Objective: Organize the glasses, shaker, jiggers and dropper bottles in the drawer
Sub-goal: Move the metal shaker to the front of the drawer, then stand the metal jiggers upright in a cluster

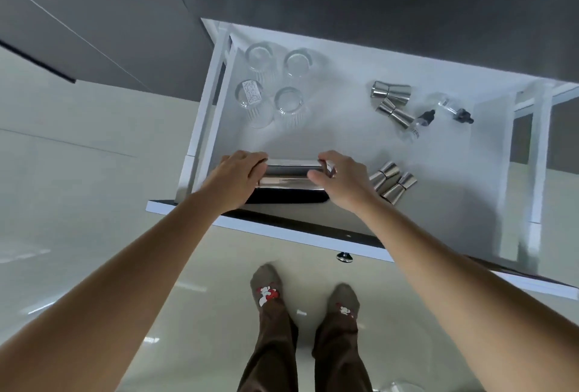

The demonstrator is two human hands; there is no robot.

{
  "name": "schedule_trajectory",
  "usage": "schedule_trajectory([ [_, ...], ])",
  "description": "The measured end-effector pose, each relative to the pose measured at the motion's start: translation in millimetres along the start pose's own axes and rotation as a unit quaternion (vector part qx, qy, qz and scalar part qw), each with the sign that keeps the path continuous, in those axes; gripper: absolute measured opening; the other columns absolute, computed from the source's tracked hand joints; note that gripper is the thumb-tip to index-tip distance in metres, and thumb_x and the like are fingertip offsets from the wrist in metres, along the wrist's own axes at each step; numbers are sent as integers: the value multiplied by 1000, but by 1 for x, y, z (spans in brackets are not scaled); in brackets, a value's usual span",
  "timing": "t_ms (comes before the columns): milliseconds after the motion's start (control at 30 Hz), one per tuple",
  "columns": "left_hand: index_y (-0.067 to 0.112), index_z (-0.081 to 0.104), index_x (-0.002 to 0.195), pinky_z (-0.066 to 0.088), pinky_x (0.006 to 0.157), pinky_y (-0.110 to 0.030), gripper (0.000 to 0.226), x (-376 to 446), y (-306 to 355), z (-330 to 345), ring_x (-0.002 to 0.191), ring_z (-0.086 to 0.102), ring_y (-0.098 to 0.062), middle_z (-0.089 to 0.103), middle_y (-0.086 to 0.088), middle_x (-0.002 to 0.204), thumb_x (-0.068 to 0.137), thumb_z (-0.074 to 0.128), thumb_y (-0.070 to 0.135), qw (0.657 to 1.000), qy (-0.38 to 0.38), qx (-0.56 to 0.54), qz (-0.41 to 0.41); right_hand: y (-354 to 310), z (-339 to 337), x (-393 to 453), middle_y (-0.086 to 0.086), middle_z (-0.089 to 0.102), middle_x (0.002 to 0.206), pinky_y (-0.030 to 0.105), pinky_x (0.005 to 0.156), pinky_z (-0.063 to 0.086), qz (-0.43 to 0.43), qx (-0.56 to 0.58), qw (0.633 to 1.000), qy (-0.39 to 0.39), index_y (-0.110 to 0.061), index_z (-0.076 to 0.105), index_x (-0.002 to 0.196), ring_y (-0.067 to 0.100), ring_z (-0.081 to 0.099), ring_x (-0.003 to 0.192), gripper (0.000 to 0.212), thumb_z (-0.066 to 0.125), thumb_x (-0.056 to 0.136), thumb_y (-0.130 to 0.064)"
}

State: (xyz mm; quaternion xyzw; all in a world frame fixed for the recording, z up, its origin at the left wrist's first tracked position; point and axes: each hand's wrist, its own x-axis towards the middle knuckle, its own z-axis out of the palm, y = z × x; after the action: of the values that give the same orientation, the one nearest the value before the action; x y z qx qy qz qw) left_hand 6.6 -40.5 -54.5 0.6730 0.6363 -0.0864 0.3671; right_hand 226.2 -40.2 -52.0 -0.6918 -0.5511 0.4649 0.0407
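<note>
While both arms reach down into the open white drawer (438,71), the left hand (239,173) and the right hand (340,180) grip a steel shaker (289,173) that lies on its side along the near edge of the drawer. The left hand wraps its fingers over the shaker's left end; the right hand curls around the right end, thumb towards the near side. Neither hand is spread flat; both are closed on the metal.

At the far left of the drawer stand four clear glasses, two by two: a ribbed one (259,57) and a smoother one (299,62) at the back, a glass with a printed label (252,98) and another ribbed glass (289,104) nearer. Towards the far right lie two steel jiggers (391,92) (398,114) on their sides, close together. Just right of them are two clear dropper bottles with black caps (421,120) (456,108), also lying down. Nearer, just right of the right hand, two more jiggers (383,173) (400,187) lie side by side.

Below the drawer front, two feet in brown socks (266,285) stand on a pale glossy floor (78,203).
</note>
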Motion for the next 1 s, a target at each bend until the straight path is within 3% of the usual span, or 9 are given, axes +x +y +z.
schedule_trajectory([
  [133,27,46,138,37,108,-48,40,3,-10,0,124,47,-35,54,-12,135,103,29,37,999,-34,7,-23,-4,5,-7,7,65,106,23,75,32,-1,14,1000,-28,-15,56,122,20,50,91,39,65,88,-33],
  [300,28,55,121,46,91,-43,31,9,-7,3,103,58,-32,64,-9,108,102,31,35,999,-24,5,-32,-1,3,-15,3,55,88,27,60,31,-5,10,999,-49,-12,54,110,22,47,80,35,69,86,-32],
  [500,14,62,107,49,85,-41,33,15,25,-3,96,60,-34,65,-15,105,100,37,35,992,-41,108,-50,13,0,-22,9,66,97,26,70,35,-25,18,996,-85,-9,58,110,25,55,89,31,67,88,-30],
  [600,14,66,109,51,86,-39,30,20,63,-10,98,62,-35,65,-15,109,95,49,35,988,29,155,-3,22,-17,-11,11,70,104,29,77,48,-27,27,999,1,-8,64,106,28,64,98,25,60,92,-27],
  [700,17,65,111,52,88,-42,24,37,106,-9,101,63,-33,66,-11,113,94,53,31,989,84,97,73,38,-45,13,14,71,102,40,84,54,-22,28,990,140,-8,66,101,30,65,100,17,54,95,-19],
  [767,15,63,115,52,90,-44,25,59,130,-4,104,63,-32,65,-12,115,94,53,25,989,93,45,110,51,-62,31,15,67,108,40,85,53,-27,-14,981,193,-7,64,104,31,61,103,16,52,95,-14],
  [900,10,48,134,44,103,-43,39,113,169,10,122,52,-32,50,-14,137,96,50,14,981,120,30,147,74,-81,62,15,57,124,41,92,47,-52,-140,969,195,-4,54,122,34,46,116,29,53,93,-5],
  [1000,8,45,136,40,106,-40,40,148,185,17,127,47,-33,47,-16,139,96,47,12,983,108,42,144,85,-86,77,15,57,123,41,94,45,-63,-217,956,186,-4,50,123,35,46,115,35,56,89,1],
])
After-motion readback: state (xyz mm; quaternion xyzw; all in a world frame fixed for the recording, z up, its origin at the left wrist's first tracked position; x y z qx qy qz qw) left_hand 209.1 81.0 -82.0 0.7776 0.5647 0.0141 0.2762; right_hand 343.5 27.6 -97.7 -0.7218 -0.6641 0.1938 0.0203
